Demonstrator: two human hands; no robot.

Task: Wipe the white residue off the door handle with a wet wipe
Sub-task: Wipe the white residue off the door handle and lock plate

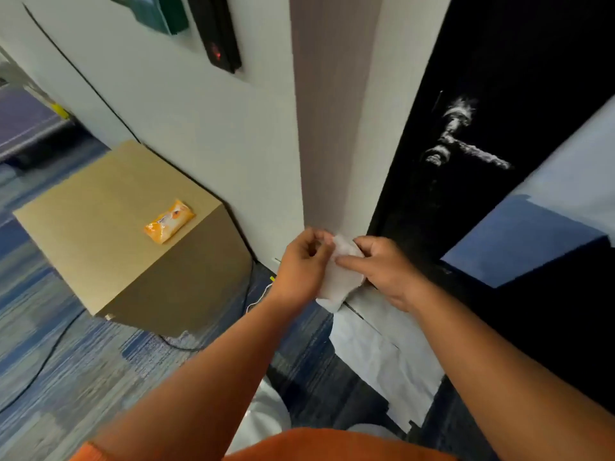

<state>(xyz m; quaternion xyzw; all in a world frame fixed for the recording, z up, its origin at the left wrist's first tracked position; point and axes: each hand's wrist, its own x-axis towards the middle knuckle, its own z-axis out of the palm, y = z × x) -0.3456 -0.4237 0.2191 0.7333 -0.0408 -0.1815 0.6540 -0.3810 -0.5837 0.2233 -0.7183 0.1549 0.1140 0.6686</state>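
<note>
Black door (532, 44) | left grip (303, 267), right grip (386, 271) pinch wet wipe (339, 277) | handle (476, 153) well above-right, seemingly dusted

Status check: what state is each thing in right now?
Wet wipe: crumpled, pinched between left hand and right hand.
Door handle: coated in white residue, not yet wiped.
Wipe packet: lying on the cardboard box, unheld.
Wall reader: red light lit.

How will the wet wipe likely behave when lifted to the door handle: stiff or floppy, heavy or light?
Probably floppy: the wet wipe sags and creases between the left hand and right hand. Likely light, since finger pinches alone carry it. It should probably wrap round the door handle.
</note>
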